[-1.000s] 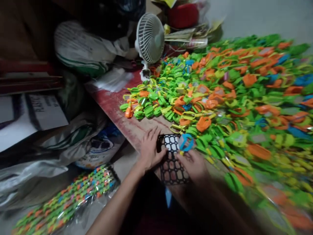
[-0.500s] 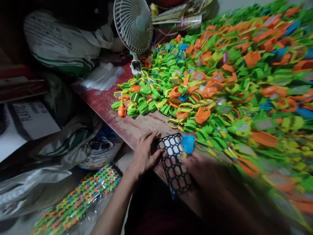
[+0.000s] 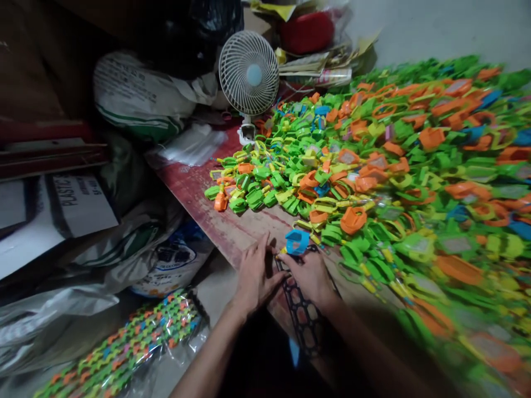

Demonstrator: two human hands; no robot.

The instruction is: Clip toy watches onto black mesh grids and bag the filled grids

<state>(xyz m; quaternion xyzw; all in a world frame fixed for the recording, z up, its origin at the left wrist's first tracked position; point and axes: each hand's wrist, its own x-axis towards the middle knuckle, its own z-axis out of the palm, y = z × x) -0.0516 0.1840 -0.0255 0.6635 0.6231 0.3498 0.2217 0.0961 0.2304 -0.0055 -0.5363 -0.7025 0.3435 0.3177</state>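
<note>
Head: blue plastic clip (image 3: 297, 242), black lattice (image 3: 307, 320)

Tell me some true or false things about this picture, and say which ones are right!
1. A white fan stands beside the pile. True.
2. The piece at the fingertips is red. False: it is blue.
3. A black grid lies under the right hand. True.
4. The pile is mostly purple. False: it is mostly green and orange.
5. The left hand holds the fan. False: it lies flat near the grid.
</note>
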